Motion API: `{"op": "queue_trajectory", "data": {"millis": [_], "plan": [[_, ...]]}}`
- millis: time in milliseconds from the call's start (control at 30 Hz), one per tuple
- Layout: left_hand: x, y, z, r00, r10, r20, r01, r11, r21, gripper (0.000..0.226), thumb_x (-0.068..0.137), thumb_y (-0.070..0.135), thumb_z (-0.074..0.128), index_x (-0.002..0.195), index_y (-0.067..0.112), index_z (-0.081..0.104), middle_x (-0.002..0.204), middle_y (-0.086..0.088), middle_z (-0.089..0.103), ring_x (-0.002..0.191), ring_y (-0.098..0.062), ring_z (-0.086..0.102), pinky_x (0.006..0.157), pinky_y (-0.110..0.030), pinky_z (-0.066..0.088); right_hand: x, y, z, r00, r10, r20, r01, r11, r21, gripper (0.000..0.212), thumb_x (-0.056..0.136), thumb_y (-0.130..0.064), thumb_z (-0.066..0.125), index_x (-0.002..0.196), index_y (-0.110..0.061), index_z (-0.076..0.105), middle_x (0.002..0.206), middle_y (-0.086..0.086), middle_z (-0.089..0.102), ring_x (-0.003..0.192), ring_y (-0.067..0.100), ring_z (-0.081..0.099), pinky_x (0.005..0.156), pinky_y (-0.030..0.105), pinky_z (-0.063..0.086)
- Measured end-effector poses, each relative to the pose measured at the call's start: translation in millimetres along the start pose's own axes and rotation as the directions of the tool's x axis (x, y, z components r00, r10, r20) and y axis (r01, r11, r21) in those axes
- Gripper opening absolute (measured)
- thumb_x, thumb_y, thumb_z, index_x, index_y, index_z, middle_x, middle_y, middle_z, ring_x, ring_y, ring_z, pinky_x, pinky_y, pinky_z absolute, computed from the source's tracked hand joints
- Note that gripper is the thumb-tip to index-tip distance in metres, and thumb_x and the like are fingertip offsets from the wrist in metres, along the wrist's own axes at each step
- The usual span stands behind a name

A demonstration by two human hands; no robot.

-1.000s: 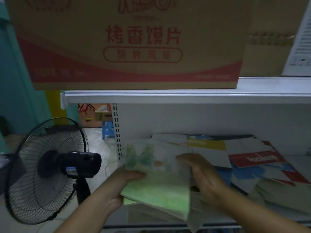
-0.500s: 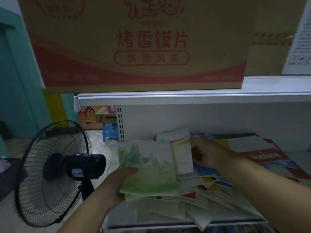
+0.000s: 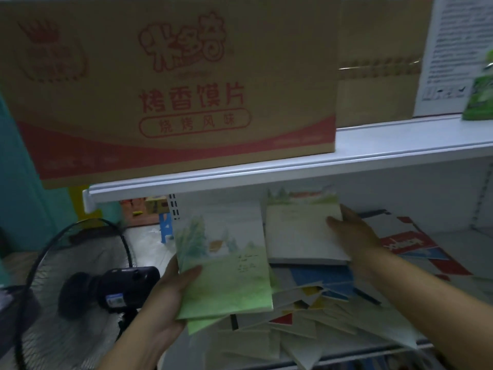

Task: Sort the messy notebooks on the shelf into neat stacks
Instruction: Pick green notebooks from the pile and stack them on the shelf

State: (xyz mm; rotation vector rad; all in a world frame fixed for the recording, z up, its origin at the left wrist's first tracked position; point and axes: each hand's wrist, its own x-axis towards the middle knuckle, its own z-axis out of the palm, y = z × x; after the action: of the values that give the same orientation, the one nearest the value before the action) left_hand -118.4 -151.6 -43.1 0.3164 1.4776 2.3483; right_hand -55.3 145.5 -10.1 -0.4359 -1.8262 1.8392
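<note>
My left hand grips a small stack of green landscape-cover notebooks at its lower left corner, thumb on the top cover, held just above the shelf's left end. My right hand holds a pale notebook by its right edge, thumb on the cover, lifted and tilted next to the green stack. Below both lies a messy pile of notebooks with white, blue, yellow and red covers, fanned across the white shelf. A red-and-white notebook lies to the right of my right hand.
The upper shelf board hangs close overhead and carries a large cardboard box, a second box and a green packet. A black standing fan stands left of the shelf.
My right hand has pulled a pale notebook out of the pile and raised it beside the green stack. My left hand keeps its grip on the green stack. The camera has tilted.
</note>
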Motion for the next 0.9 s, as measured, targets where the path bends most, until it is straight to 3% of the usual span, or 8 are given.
{"op": "queue_trajectory", "data": {"millis": [67,167,300,433,567,667,900], "plan": [[3,-3,28,0.999,0.02,0.025,-0.021,0.999,0.033,0.046,0.082,0.004,0.056,0.124,0.022,0.054,0.111,-0.011,0.07,0.101,-0.038,0.065,0.09,-0.052,0.049,-6,-1,-38,0.991,0.127,0.036,-0.132,0.965,0.227,0.025,0.099,-0.011,0.043,0.118,-0.023,0.053,0.098,0.002,0.064,0.082,0.021,0.059,0.066,0.03,0.053],[6,-27,89,0.993,0.088,0.073,-0.098,0.984,0.151,0.04,0.082,0.006,0.061,0.118,0.023,0.057,0.107,-0.008,0.072,0.095,-0.034,0.069,0.084,-0.048,0.054,-21,5,-97,0.975,0.22,0.027,-0.215,0.908,0.36,0.023,0.095,-0.013,0.047,0.113,-0.02,0.06,0.094,0.008,0.068,0.077,0.028,0.063,0.06,0.035,0.055],[11,-85,188,0.991,0.034,0.131,-0.06,0.978,0.201,0.037,0.084,0.001,0.061,0.116,0.019,0.058,0.102,-0.009,0.073,0.087,-0.032,0.07,0.071,-0.041,0.059,-46,4,-193,0.967,0.253,-0.026,-0.202,0.825,0.527,0.021,0.098,-0.012,0.04,0.101,-0.017,0.06,0.085,0.01,0.069,0.056,0.021,0.068,0.042,0.028,0.054],[8,-151,293,0.968,-0.071,0.241,0.001,0.96,0.278,0.036,0.081,0.005,0.067,0.114,0.017,0.056,0.112,-0.017,0.068,0.096,-0.036,0.067,0.086,-0.05,0.054,-79,3,-306,0.969,0.218,-0.114,-0.11,0.799,0.591,0.027,0.099,-0.013,0.036,0.103,-0.023,0.06,0.091,0.008,0.072,0.057,0.019,0.07,0.04,0.027,0.052],[-12,-212,400,0.911,-0.167,0.378,0.056,0.956,0.289,0.035,0.087,-0.005,0.057,0.117,0.012,0.055,0.103,-0.018,0.071,0.09,-0.037,0.069,0.072,-0.043,0.058,-112,4,-410,0.958,0.209,-0.196,-0.062,0.82,0.569,0.027,0.099,-0.014,0.035,0.108,-0.021,0.06,0.093,0.009,0.074,0.066,0.023,0.071,0.048,0.032,0.056],[-32,-251,468,0.875,-0.213,0.435,0.088,0.953,0.288,0.032,0.086,-0.007,0.057,0.109,0.015,0.054,0.098,-0.017,0.07,0.084,-0.036,0.069,0.064,-0.039,0.058,-127,9,-471,0.926,0.205,-0.317,-0.05,0.899,0.435,0.029,0.098,-0.005,0.037,0.104,-0.021,0.06,0.09,0.008,0.074,0.074,0.028,0.07,0.053,0.032,0.056],[-49,-334,585,0.703,-0.442,0.557,0.288,0.893,0.345,0.024,0.094,0.032,0.051,0.115,0.021,0.056,0.103,-0.007,0.072,0.092,-0.028,0.07,0.077,-0.041,0.056,-140,33,-571,0.85,0.259,-0.459,-0.127,0.946,0.299,0.028,0.095,0.003,0.04,0.109,-0.007,0.062,0.099,0.016,0.073,0.091,0.038,0.067,0.081,0.047,0.053]]}}
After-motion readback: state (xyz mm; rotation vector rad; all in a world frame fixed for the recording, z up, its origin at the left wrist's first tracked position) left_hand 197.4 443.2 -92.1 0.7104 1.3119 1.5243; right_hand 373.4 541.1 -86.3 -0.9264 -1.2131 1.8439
